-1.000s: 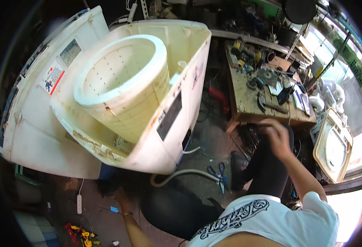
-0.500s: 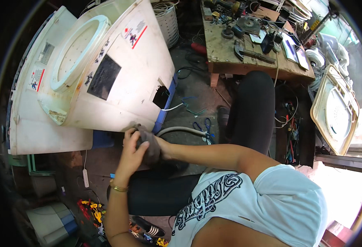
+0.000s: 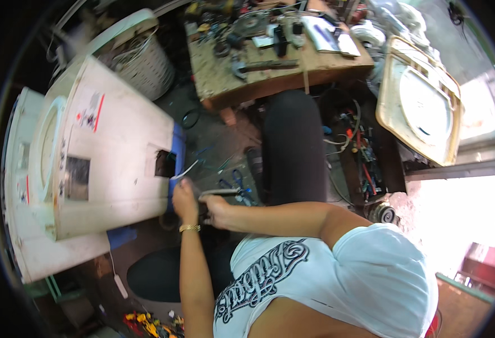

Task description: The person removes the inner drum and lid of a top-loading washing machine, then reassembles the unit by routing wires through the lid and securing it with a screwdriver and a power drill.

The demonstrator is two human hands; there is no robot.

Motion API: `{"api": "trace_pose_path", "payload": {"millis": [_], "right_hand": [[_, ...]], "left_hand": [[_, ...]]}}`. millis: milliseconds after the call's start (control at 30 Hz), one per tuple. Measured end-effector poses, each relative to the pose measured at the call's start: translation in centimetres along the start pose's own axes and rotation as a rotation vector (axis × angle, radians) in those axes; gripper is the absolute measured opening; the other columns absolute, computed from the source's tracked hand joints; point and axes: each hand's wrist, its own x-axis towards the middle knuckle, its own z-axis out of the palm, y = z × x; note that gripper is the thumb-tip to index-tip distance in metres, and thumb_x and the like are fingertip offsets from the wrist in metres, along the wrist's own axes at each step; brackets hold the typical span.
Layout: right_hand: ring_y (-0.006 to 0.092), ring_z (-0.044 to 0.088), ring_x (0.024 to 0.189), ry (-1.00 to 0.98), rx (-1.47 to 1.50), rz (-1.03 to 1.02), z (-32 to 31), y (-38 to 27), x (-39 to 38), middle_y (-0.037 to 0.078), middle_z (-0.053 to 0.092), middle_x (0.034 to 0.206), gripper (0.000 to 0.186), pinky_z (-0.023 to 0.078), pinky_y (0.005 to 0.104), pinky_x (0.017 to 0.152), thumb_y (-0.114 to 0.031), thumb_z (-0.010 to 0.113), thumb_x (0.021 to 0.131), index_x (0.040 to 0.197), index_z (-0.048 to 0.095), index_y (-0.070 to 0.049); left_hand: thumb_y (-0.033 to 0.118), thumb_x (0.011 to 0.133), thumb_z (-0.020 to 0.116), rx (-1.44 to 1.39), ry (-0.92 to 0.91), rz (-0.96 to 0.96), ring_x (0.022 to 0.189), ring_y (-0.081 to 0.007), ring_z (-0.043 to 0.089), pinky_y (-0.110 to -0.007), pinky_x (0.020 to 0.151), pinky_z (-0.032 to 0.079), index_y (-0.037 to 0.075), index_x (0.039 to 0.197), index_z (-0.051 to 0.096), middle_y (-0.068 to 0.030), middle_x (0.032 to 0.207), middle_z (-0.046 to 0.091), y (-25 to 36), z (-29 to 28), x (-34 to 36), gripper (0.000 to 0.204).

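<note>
Working beside the white housing are the left hand and, farther out, the right hand, fingers' grip impossible to tell!

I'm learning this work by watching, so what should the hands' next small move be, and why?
Probably nudge the pale hose aside with the right hand to free some room: it runs from beside that hand toward the scissors, while the left hand is close by the blue base of the white tub. Whether the right hand touches the hose is unclear.
</note>
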Motion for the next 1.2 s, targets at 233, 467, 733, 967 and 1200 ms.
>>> {"api": "trace_pose_path", "payload": {"millis": [233, 467, 733, 967, 1200], "right_hand": [[0.0244, 0.055, 0.11, 0.215, -0.092, -0.515, -4.8, -3.4, 7.5, 0.012, 0.062, 0.116, 0.038, 0.042, 0.039, 0.094, -0.036, 0.047, 0.1, 0.116, 0.06, -0.004], [0.0225, 0.057, 0.106, -0.012, 0.029, -0.337, -0.6, 0.6, 7.9, 0.012, 0.063, 0.115, 0.031, 0.044, 0.0388, 0.092, -0.029, 0.046, 0.101, 0.113, 0.062, -0.006], [0.0252, 0.047, 0.13, -0.581, -0.25, -0.227, -6.5, -8.2, -6.0, 0.008, 0.051, 0.141, 0.04, 0.036, 0.0527, 0.106, -0.033, 0.052, 0.099, 0.134, 0.053, -0.013], [0.0251, 0.058, 0.1, 0.529, 0.404, -1.466, -25.2, -19.2, -21.7, 0.012, 0.05, 0.127, 0.055, 0.051, 0.0417, 0.084, -0.029, 0.062, 0.094, 0.138, 0.037, -0.008], [0.0333, 0.027, 0.143, 0.385, 0.942, -1.4, -41.0, -23.1, -22.7, 0.014, 0.028, 0.155, 0.08, 0.018, 0.0597, 0.114, -0.043, 0.065, 0.087, 0.149, 0.026, -0.01]], "left_hand": [[0.024, 0.095, 0.057, -0.49, -0.171, 0.163, 0.124, -0.0407, 0.042, -0.046, 0.106, 0.032, -0.008, 0.133, 0.037, -0.0281, 0.131, 0.041, 1.8, 1.1, -1.4, 0.054], [0.032, 0.098, 0.051, -0.058, -0.074, 0.21, 0.106, -0.0424, 0.051, -0.05, 0.091, 0.038, -0.005, 0.115, 0.047, -0.0218, 0.113, 0.053, 1.0, 1.2, -2.6, 0.04], [0.032, 0.097, 0.052, 0.342, -0.269, 0.198, 0.093, -0.0448, 0.064, -0.053, 0.076, 0.048, 0.0, 0.108, 0.053, -0.0233, 0.1, 0.066, 1.3, -0.4, -0.9, 0.033], [0.051, 0.1, 0.032, 0.439, -0.374, 0.032, 0.091, -0.0445, 0.065, -0.053, 0.078, 0.051, 0.0, 0.1, 0.068, -0.0239, 0.093, 0.07, 0.7, 2.7, -1.5, 0.062], [0.064, 0.094, 0.029, 0.433, -0.971, -0.166, 0.14, -0.0408, 0.033, -0.059, 0.115, 0.015, 0.004, 0.141, 0.048, -0.0239, 0.147, 0.041, -4.9, 8.7, -0.4, 0.078]]}}
